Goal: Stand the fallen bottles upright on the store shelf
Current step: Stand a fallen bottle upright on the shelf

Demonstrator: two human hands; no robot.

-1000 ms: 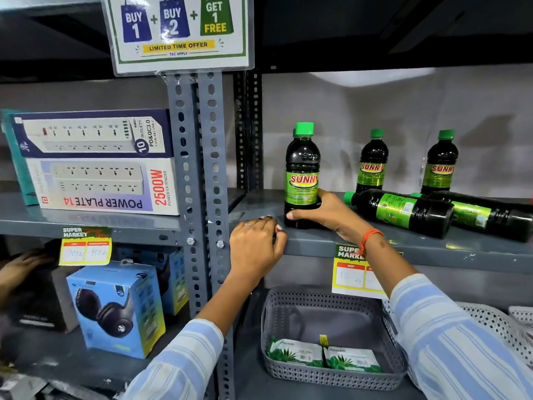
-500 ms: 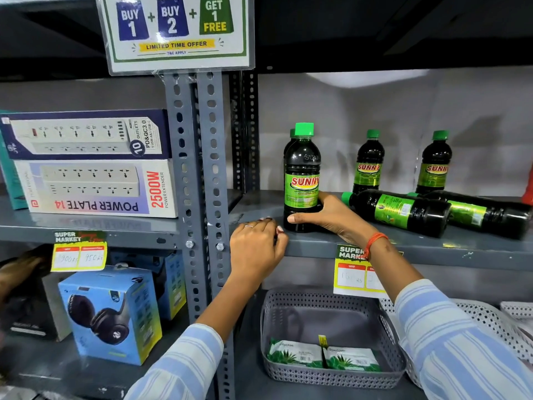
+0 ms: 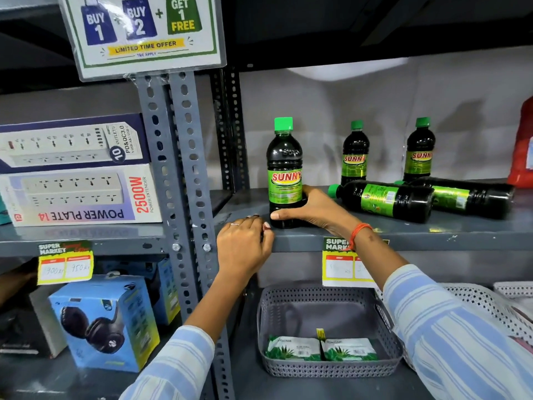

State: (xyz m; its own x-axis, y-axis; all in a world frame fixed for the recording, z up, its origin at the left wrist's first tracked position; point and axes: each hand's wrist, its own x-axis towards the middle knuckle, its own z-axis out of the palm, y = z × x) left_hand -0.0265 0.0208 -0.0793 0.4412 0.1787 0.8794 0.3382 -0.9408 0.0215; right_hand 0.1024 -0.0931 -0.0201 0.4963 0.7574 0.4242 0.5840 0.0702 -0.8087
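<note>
A dark bottle with a green cap and a green SUNNY label (image 3: 285, 171) stands upright at the left end of the grey metal shelf (image 3: 432, 235). My right hand (image 3: 311, 209) is wrapped around its base. My left hand (image 3: 243, 245) grips the shelf's front edge just left of that bottle. Two more bottles stand upright at the back, one in the middle (image 3: 354, 154) and one further right (image 3: 420, 150). In front of them two bottles lie on their sides, the nearer one (image 3: 386, 199) with its cap pointing left and the farther one (image 3: 473, 196) behind it.
A perforated grey upright (image 3: 184, 174) borders the shelf on the left, with a promotional sign (image 3: 141, 30) on it. Power-extender boxes (image 3: 80, 194) fill the left shelf. Below are a grey basket (image 3: 326, 368) with packets, a headphone box (image 3: 106, 321) and price tags (image 3: 343, 267). A red object (image 3: 523, 145) sits far right.
The view has drifted slightly left and closer. My right hand stays around the base of the upright bottle, and my left hand stays on the shelf edge. The bottles have not moved.
</note>
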